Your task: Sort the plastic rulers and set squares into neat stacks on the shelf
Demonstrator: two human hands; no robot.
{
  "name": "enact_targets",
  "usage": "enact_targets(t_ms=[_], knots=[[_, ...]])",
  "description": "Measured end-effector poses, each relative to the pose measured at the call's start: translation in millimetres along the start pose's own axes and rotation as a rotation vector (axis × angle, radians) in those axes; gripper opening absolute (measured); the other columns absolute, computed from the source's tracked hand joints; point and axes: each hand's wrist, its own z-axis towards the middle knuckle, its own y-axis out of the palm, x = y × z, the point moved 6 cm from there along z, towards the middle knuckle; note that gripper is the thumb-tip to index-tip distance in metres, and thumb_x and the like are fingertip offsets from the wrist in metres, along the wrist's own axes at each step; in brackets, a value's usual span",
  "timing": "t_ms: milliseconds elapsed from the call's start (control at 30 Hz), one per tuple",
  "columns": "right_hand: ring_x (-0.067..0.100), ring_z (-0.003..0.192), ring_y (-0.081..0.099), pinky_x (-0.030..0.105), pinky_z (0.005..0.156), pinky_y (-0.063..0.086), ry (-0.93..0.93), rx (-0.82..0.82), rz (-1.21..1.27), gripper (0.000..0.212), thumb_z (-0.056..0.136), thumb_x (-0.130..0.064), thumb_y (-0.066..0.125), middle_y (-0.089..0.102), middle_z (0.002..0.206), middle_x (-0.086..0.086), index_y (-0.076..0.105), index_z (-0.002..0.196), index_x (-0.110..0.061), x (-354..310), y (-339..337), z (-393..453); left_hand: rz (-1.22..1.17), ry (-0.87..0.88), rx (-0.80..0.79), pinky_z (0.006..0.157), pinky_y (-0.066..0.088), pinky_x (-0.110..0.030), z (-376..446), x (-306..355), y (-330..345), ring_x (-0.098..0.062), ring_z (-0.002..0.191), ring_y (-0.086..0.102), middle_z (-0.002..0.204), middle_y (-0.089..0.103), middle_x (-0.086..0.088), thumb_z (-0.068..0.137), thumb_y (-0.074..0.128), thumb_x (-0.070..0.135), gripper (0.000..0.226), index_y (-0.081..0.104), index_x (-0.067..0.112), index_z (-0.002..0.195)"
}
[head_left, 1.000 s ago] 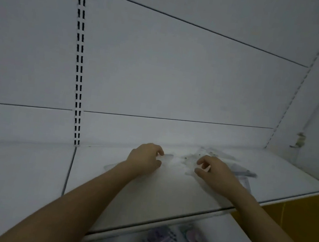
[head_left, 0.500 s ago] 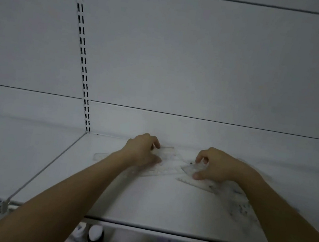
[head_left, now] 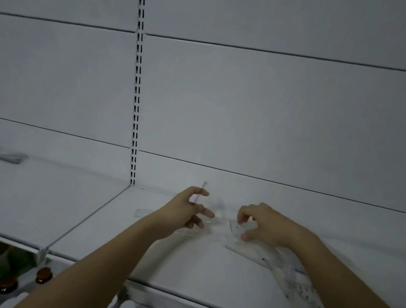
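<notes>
Between the fingers of your left hand you hold a clear plastic ruler, raised off the white shelf and tilted, its thin edge blurred. Under your right hand lies a clear set square, flat on the shelf, your fingertips pinching its near corner. Further clear set squares and rulers overlap in a loose pile beneath your right forearm. Another clear ruler lies flat just left of your left wrist.
</notes>
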Motion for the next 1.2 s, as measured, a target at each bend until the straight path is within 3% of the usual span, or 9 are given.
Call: enact_targets(t_ms=[200,333,500,633,833,1000,1067,1100,1200], knots=[[0.005,0.082,0.057,0.027,0.078,0.048,-0.218,0.474,0.322,0.023,0.089,-0.045,0.06,0.059,0.092,-0.013,0.052,0.11,-0.045,-76.1,-56.1,-7.9,-0.294,-0.012,-0.06,0.065,0.04,-0.026,-10.5,7.7,-19.8,-0.015,0.073,0.056,0.116,0.069,-0.014,0.105,0.037,0.016,0.034,0.053,0.035,0.128],[0.002,0.069,0.051,0.025,0.065,0.042,-0.153,0.61,0.241,0.03,0.093,-0.054,0.049,0.053,0.08,-0.014,0.048,0.122,-0.047,-103.9,-65.2,-3.8,-0.48,-0.099,-0.058,0.059,0.037,-0.021,-13.3,5.9,-26.9,-0.01,0.061,0.041,0.095,0.061,-0.007,0.102,0.044,0.039,0.031,0.058,0.033,0.129],[0.013,0.09,0.049,0.029,0.078,0.038,0.002,0.501,0.16,0.046,0.1,-0.043,0.039,0.051,0.099,-0.003,0.038,0.145,-0.031,-86.1,-47.4,11.5,-0.567,-0.093,-0.011,0.055,0.035,-0.021,-13.2,-3.2,-34.3,-0.01,0.059,0.038,0.08,0.051,-0.002,0.098,0.04,0.052,0.046,0.06,0.023,0.127],[0.019,0.086,0.049,0.032,0.074,0.04,0.068,0.392,0.218,0.038,0.098,-0.021,0.042,0.05,0.098,0.005,0.043,0.134,-0.009,-74.0,-37.1,8.8,-0.469,-0.004,0.008,0.063,0.044,-0.024,-15.0,5.6,-37.8,-0.013,0.064,0.05,0.107,0.064,-0.01,0.104,0.039,0.036,0.034,0.056,0.023,0.131],[0.015,0.085,0.054,0.031,0.07,0.04,0.144,0.49,0.202,0.035,0.096,-0.031,0.045,0.058,0.095,-0.008,0.05,0.129,-0.023,-56.0,-46.2,-5.0,-0.207,0.007,0.02,0.061,0.039,-0.02,-15.5,17.4,-27.4,-0.011,0.07,0.034,0.102,0.05,-0.002,0.098,0.046,0.049,0.039,0.05,0.038,0.136],[0.016,0.059,0.041,0.031,0.056,0.033,0.161,0.403,0.185,0.021,0.094,-0.032,0.038,0.046,0.076,0.004,0.046,0.081,-0.018,-42.7,-35.7,-8.0,-0.164,0.005,0.093,0.066,0.037,-0.022,-18.6,15.6,-20.3,-0.011,0.071,0.028,0.094,0.039,0.001,0.098,0.043,0.05,0.04,0.054,0.029,0.13],[0.015,0.059,0.04,0.027,0.053,0.029,0.151,0.346,0.196,0.02,0.095,-0.029,0.039,0.043,0.078,0.004,0.045,0.085,-0.013,-41.4,-27.7,-5.8,-0.046,0.03,0.12,0.08,0.045,-0.025,-24.5,14.9,-20.9,-0.017,0.084,0.054,0.109,0.053,0.002,0.099,0.044,0.046,0.045,0.048,0.026,0.139],[0.015,0.06,0.04,0.026,0.053,0.029,0.137,0.325,0.219,0.02,0.095,-0.028,0.04,0.041,0.078,0.003,0.044,0.085,-0.011,-42.8,-24.5,-4.2,0.009,0.041,0.134,0.09,0.047,-0.029,-28.7,14.6,-22.6,-0.022,0.123,0.04,0.129,0.051,0.002,0.099,0.044,0.046,0.05,0.042,0.025,0.145],[0.017,0.063,0.042,0.027,0.057,0.034,0.075,0.321,0.276,0.018,0.095,-0.021,0.043,0.043,0.08,0.004,0.042,0.079,-0.012,-56.1,-18.0,3.9,0.117,0.076,0.192,0.081,0.047,-0.024,-43.2,16.3,-34.0,-0.02,0.119,0.051,0.144,0.043,-0.005,0.098,0.049,0.042,0.056,0.035,0.022,0.149]])
